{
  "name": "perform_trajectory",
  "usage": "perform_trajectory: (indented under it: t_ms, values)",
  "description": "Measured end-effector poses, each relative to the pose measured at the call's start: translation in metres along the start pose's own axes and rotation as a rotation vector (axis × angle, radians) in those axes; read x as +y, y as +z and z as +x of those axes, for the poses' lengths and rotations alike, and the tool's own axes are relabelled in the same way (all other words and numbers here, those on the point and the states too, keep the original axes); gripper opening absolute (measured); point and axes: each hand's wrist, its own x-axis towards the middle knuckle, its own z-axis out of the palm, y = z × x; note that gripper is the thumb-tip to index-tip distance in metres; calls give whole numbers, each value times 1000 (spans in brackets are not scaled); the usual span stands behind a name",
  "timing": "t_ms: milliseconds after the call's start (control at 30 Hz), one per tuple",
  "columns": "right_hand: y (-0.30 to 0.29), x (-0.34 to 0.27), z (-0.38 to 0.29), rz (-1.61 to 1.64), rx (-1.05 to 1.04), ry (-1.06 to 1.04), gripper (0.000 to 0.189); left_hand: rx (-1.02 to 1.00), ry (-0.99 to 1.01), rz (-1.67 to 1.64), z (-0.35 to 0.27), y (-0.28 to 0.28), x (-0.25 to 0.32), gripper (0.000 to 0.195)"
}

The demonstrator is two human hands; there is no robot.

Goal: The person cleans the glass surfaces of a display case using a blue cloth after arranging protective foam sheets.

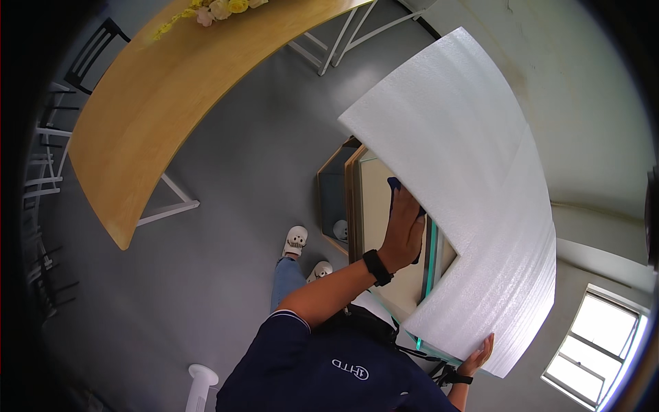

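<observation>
My left hand lies on a dark blue cloth, bunched under the palm and fingers, over the pale surface of a glass-topped case. A large white foam sheet, bent-looking in this view, covers the right part of the case. At its near lower corner, my right hand grips the edge with fingers against the foam; the thumb is hidden. Green-tinted glass edges show between the left hand and the foam. Both wrists wear black bands.
A long wooden table with white legs and artificial flowers curves across the upper left. Chairs stand beyond it. A wood-framed glass box adjoins the case. A white cylindrical object stands near the bottom; a window is at right.
</observation>
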Motion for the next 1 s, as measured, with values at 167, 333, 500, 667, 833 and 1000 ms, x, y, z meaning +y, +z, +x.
perform_trajectory:
  t_ms: [167,333,500,667,833,1000]
  values:
    - [2,-7,5,46,0,23,36,-55,92,-12,15,-5,-36,38]
    - [4,3,1,47,-4,7,37,-93,-475,-216,18,-23,-147,39]
    - [5,-1,2,63,3,32,39,166,-664,-71,-14,-31,-184,46]
    - [3,-1,2,44,26,23,39,78,-751,40,-38,-25,-151,53]
    - [4,-4,6,32,73,-26,38,53,-850,-42,-73,-16,-111,55]
    - [5,-8,5,56,128,-55,37,53,-897,-105,-105,-5,-55,54]
